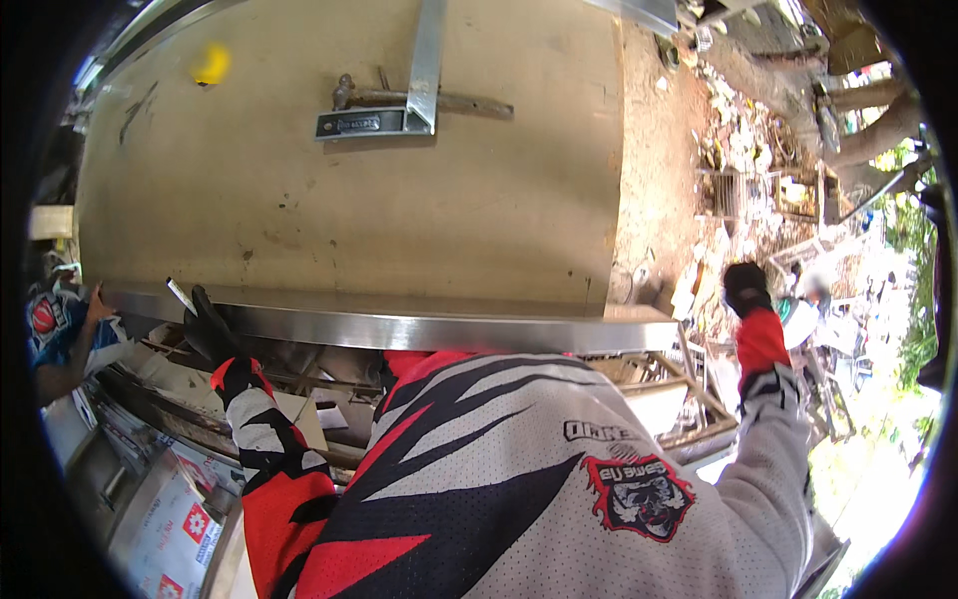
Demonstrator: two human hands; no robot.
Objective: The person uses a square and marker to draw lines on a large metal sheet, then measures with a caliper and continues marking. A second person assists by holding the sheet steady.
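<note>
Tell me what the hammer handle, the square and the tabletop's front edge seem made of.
Hammer handle: probably wood, dull finish, judging by its uneven brown surface. Square: likely metal, smooth, given its silvery shine. Front edge: apparently metal with a satin sheen, from its long grey highlights.

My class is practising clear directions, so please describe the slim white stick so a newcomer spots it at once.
Start at the big tan tabletop, then follow its shiny near edge leftward to the black-gloved left hand. The white stick juts up and left from that hand, its slim, pale shape standing out against the black glove.
</note>
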